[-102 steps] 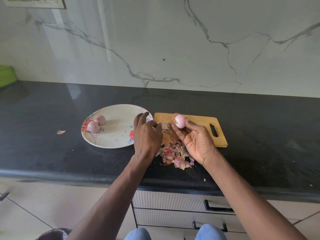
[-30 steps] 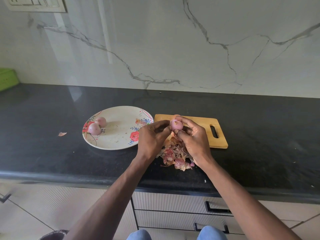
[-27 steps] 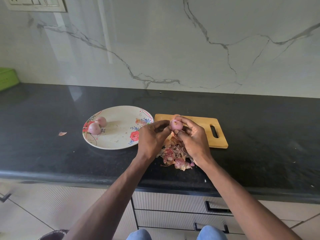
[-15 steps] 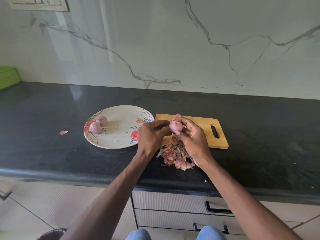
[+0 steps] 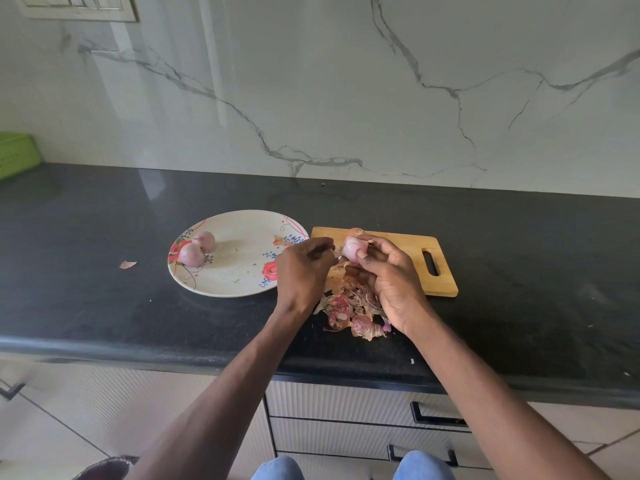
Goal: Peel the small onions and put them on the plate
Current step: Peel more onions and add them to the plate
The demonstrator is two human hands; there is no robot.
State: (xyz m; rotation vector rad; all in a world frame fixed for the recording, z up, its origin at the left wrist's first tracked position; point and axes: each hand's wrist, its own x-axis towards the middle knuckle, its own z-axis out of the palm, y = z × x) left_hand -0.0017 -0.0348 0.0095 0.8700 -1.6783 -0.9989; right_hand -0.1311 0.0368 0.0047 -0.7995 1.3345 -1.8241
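Note:
My right hand (image 5: 391, 275) grips a small pink onion (image 5: 351, 248) above the left end of a wooden cutting board (image 5: 398, 244). My left hand (image 5: 301, 268) is beside it, fingers curled, pinching a bit of skin at the onion's left side. Two peeled onions (image 5: 197, 247) lie on the left part of a flowered white plate (image 5: 239, 271). Behind my right hand, another onion (image 5: 356, 232) with brown skin shows on the board.
A heap of onion skins (image 5: 349, 310) lies on the black counter below my hands. One loose skin (image 5: 128, 264) lies left of the plate. A green box (image 5: 15, 154) stands at far left. Drawers sit under the counter edge.
My right hand has turned the onion and closed round it, and my left hand came in from the plate's edge to pick at its skin. The plate's two onions are unmoved.

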